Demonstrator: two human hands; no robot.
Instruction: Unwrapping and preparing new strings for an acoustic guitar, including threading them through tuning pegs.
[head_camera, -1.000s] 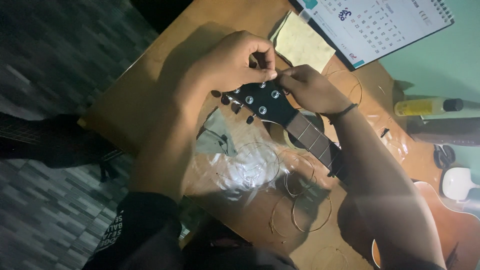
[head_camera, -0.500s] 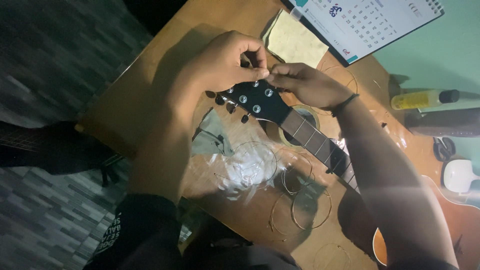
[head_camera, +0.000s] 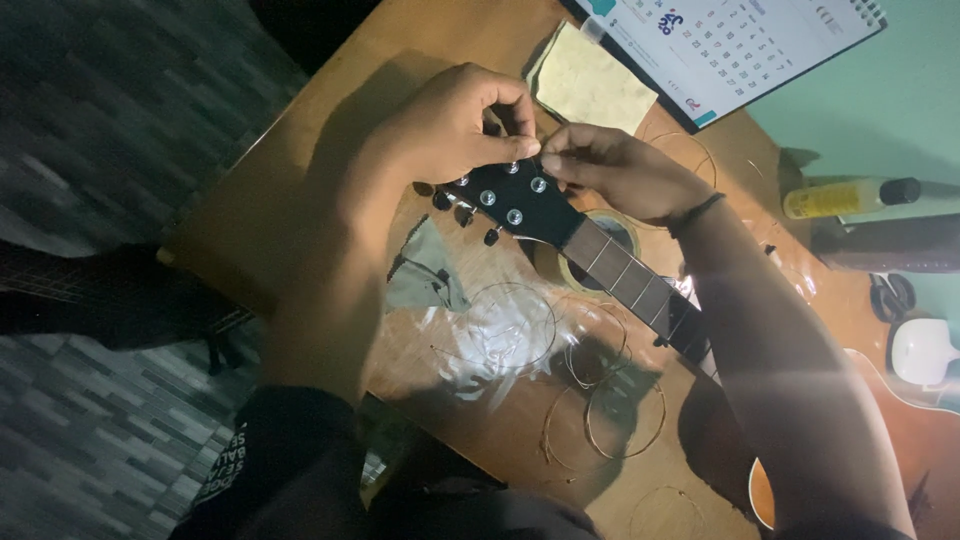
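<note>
1. The left hand (head_camera: 455, 125) curls above the guitar headstock (head_camera: 505, 200), thumb and forefinger pinched together at its top edge.
2. The right hand (head_camera: 615, 170) meets it from the headstock's right, fingertips pinched, forearm stretched along the neck.

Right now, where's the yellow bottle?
In the head view the yellow bottle lies on its side at the right edge, on the far side of the right hand, below the desk calendar and above the white device.

A white desk calendar (head_camera: 745, 45) lies top right; a yellow-labelled bottle (head_camera: 850, 196) lies below it.
</note>
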